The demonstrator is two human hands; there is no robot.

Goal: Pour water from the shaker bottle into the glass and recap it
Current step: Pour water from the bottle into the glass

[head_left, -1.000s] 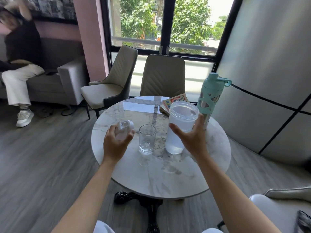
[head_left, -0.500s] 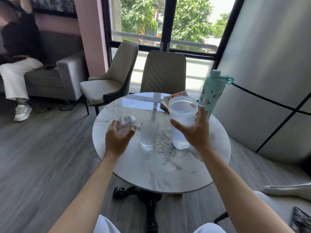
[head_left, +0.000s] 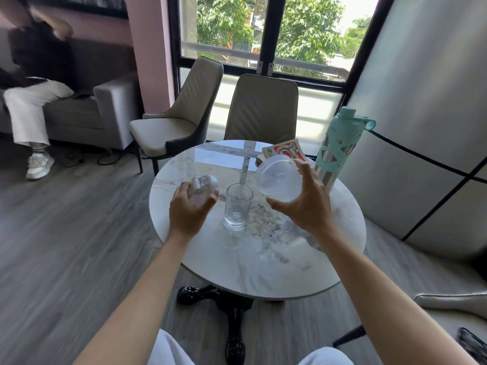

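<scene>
2 hands (head_left: 305, 206) (head_left: 188, 210) flanking glass (head_left: 237, 206), bottle (head_left: 278, 179) tilted.

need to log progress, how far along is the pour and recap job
Done: the white plastic lid is off, held in the left hand. In hand: the right hand tilts the translucent plastic shaker bottle toward the clear drinking glass on the round marble table; the glass looks nearly empty, and no stream is clearly visible. Left: the pour itself, then recapping.

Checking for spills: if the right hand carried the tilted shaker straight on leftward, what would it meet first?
Probably the glass rim, just left of the shaker bottle in the right hand; depth is uncertain.
</scene>
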